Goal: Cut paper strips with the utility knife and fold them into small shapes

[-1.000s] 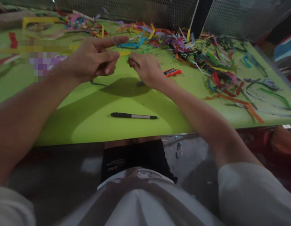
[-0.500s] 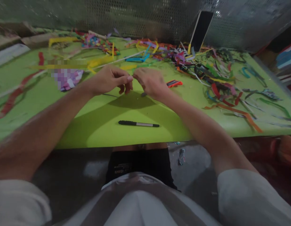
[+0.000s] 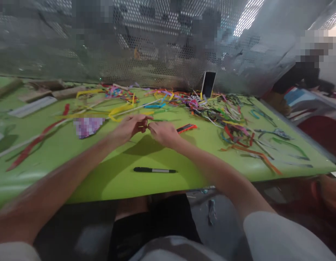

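My left hand [image 3: 133,125] and my right hand [image 3: 163,133] meet over the middle of the green table [image 3: 108,181], fingertips close together. Both have bent, pinching fingers; what they hold, if anything, is too small to make out. Just beyond my right hand lies an orange-red cutter [image 3: 187,128]. A black pen [image 3: 155,170] with a pale barrel rests nearer the front edge. To the left of my left hand is a purple and white patterned piece [image 3: 88,127]. Yellow strips [image 3: 121,111] lie behind my left hand.
Tangled coloured strips [image 3: 233,127] spread over the back and right. A phone [image 3: 208,84] stands upright against the perforated metal panel [image 3: 162,54]. At the left are a long red strip [image 3: 39,139] and a pale flat bar [image 3: 32,106]. A person [image 3: 295,78] is at the far right.
The view has tilted up, showing more of the panel and the person at the right. My hands remain together, with my left fingers bent a little differently.
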The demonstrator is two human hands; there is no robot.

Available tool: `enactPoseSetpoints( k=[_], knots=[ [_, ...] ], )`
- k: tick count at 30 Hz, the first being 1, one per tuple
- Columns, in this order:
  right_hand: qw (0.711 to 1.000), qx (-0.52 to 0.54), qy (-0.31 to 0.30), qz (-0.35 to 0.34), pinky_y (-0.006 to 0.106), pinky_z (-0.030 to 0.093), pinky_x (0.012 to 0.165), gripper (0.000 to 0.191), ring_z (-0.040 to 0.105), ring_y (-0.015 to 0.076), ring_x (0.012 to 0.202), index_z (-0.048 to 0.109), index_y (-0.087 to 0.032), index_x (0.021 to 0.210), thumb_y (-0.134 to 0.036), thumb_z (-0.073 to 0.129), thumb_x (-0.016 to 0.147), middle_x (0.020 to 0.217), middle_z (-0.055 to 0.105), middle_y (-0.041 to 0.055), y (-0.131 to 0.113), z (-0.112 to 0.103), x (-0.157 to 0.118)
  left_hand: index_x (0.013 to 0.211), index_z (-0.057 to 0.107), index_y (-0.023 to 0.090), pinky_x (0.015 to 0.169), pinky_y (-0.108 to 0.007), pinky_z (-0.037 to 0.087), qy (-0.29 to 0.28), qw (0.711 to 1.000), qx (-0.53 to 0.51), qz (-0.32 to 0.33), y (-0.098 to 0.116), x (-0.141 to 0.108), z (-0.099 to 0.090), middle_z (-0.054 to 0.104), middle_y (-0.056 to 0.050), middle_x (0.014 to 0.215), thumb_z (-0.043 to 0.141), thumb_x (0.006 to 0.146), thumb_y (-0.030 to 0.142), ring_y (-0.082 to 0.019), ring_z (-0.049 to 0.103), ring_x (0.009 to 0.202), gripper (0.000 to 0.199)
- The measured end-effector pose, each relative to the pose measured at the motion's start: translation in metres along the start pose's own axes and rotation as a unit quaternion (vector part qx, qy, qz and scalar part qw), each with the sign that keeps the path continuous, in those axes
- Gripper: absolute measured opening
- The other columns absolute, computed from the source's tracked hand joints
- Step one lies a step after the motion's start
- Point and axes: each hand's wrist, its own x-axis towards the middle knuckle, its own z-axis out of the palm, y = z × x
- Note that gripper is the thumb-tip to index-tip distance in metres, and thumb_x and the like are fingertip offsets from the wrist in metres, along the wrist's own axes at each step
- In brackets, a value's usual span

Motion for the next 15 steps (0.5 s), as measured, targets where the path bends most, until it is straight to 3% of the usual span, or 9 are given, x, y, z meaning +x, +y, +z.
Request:
enactPoseSetpoints(
  k=[5, 7, 11, 15],
  knots=[
    [0.998, 0.014, 0.064, -0.014, 0.042, 0.062, 0.097, 0.025, 0.074, 0.0214, 0.105, 0.071, -0.015, 0.134, -0.029, 0.06, 0.117, 0.115, 0.076, 0.0081, 0.003, -0.003, -0.006, 0.069, 0.065, 0.018, 0.058, -0.026, 0.042, -0.051, 0.993, 0.105, 0.007, -0.007, 0.004, 0.0, 0.06, -0.001, 0.06, 0.076, 0.098, 0.044, -0.013, 0.052, 0.056, 0.041],
    [0.996, 0.024, 0.084, -0.012, 0.04, 0.062, 0.094, 0.021, 0.074, 0.0212, 0.102, 0.073, -0.014, 0.128, -0.025, 0.061, 0.115, 0.112, 0.076, 0.0078, 0.009, -0.001, -0.006, 0.07, 0.058, 0.019, 0.059, -0.026, 0.044, -0.07, 0.989, 0.129, 0.016, -0.008, 0.002, 0.003, 0.054, 0.004, 0.06, 0.071, 0.102, 0.049, -0.012, 0.05, 0.055, 0.046],
    [0.993, 0.052, 0.101, -0.012, 0.034, 0.059, 0.086, 0.017, 0.071, 0.0181, 0.091, 0.075, -0.018, 0.114, -0.026, 0.06, 0.114, 0.104, 0.076, 0.0062, 0.023, 0.011, -0.001, 0.061, 0.04, 0.024, 0.06, -0.028, 0.048, -0.098, 0.985, 0.141, 0.03, -0.006, -0.002, 0.009, 0.045, 0.002, 0.059, 0.051, 0.105, 0.052, -0.015, 0.053, 0.057, 0.053],
    [0.99, 0.091, 0.101, -0.02, 0.033, 0.056, 0.083, 0.02, 0.072, 0.0197, 0.093, 0.076, -0.018, 0.118, -0.021, 0.057, 0.113, 0.11, 0.078, 0.0084, 0.029, 0.023, 0.002, 0.066, 0.058, 0.021, 0.058, -0.027, 0.046, -0.121, 0.981, 0.153, 0.018, 0.0, -0.003, 0.007, 0.055, 0.0, 0.06, 0.066, 0.094, 0.046, -0.015, 0.053, 0.056, 0.038]
  ],
)
